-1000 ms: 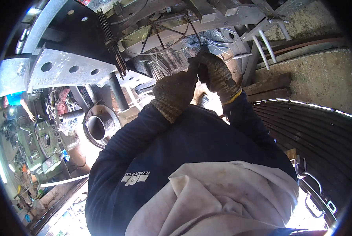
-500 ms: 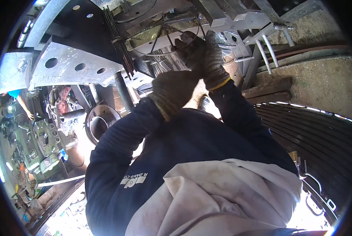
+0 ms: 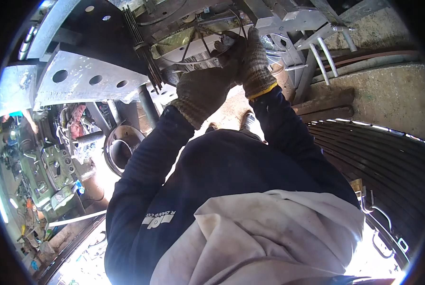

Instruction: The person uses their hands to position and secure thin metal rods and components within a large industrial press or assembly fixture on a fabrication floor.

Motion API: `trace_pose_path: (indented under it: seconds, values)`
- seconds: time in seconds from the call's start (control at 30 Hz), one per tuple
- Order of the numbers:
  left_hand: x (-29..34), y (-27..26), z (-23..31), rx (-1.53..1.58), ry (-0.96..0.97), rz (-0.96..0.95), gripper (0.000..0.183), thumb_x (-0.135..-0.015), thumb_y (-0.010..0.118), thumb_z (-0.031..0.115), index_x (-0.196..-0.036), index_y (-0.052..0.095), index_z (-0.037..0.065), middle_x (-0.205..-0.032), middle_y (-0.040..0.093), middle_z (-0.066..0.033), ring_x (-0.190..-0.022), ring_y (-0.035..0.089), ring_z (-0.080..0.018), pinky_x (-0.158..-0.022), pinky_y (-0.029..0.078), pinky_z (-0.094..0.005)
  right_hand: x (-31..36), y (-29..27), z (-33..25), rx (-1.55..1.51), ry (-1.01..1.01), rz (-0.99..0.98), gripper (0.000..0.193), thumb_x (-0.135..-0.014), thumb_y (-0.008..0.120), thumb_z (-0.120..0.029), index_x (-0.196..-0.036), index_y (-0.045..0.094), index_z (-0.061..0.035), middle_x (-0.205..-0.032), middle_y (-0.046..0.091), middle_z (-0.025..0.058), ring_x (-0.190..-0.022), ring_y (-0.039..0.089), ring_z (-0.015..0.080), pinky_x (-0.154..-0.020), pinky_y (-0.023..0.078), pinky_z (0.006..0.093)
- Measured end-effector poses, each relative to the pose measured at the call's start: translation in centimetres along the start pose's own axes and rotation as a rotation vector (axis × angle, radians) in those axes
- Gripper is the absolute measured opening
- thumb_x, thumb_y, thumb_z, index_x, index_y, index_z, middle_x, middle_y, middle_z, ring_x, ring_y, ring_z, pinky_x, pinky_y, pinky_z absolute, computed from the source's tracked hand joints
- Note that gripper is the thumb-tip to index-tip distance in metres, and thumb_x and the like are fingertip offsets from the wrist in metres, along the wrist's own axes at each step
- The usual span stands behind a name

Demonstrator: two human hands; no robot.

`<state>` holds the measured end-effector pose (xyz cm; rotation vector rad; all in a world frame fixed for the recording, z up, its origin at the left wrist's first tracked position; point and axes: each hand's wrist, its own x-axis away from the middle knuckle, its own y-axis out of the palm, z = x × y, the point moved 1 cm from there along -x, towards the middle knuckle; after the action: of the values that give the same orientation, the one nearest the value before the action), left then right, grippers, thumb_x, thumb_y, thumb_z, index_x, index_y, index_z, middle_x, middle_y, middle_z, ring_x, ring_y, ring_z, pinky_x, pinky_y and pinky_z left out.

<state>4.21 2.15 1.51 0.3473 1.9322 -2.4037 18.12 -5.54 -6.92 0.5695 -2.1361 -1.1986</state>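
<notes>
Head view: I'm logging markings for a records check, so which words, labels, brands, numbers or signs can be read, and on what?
Dark sweatshirt: white print with lettering; I won't copy its wording.
Green machine: too small to tell.
Left glove, right glove: none visible.
Grey plate with holes: none readable.

Knitted right-hand glove (image 3: 255, 62): grey-brown, yellow cuff edge
Long-sleeved cloth top (image 3: 250, 166): dark navy, white print
Flat holed metal plate (image 3: 79, 88), left: silver-grey
Blocky metal machine (image 3: 35, 175), left: green
</notes>
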Motion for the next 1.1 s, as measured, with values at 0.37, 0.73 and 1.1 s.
trace_pose_path:
  seconds: [0.37,0.73,1.1]
  values:
    - [0.2,0.8,-1.7,-0.379,0.003,0.027,0.028,-0.093,0.059,0.019,-0.12,0.066,0.019,-0.076,0.065,-0.0029,-0.068,0.068,-0.0207,-0.053,0.05,-0.0412,-0.7,1.5,2.4,0.118,-0.154,0.209,0.077,-0.1,0.037,-0.073,-0.119,0.063,-0.0034,-0.088,0.066,0.0104,-0.069,0.062,0.0274,-0.064,0.055,0.0435]
    - [-2.1,2.0,-1.2,-0.091,0.091,0.191,0.014,-0.096,0.06,0.026,-0.103,0.069,0.018,-0.075,0.066,-0.0049,-0.07,0.068,-0.0278,-0.058,0.054,-0.0433,1.5,-2.1,1.1,0.729,-0.406,-0.257,0.049,-0.104,0.052,-0.043,-0.14,0.053,-0.0095,-0.128,0.064,0.0142,-0.115,0.063,0.034,-0.105,0.049,0.046]
    - [-3.0,-0.9,-7.3,-0.154,0.401,0.174,0.036,-0.098,0.061,0.023,-0.133,0.067,0.027,-0.052,0.049,0.0006,-0.042,0.054,-0.0161,-0.037,0.041,-0.0351,0.2,-2.8,2.6,-0.162,-0.052,-0.305,0.059,-0.092,0.077,-0.026,-0.142,0.052,-0.0063,-0.123,0.064,0.0138,-0.114,0.061,0.0276,-0.111,0.046,0.0444]
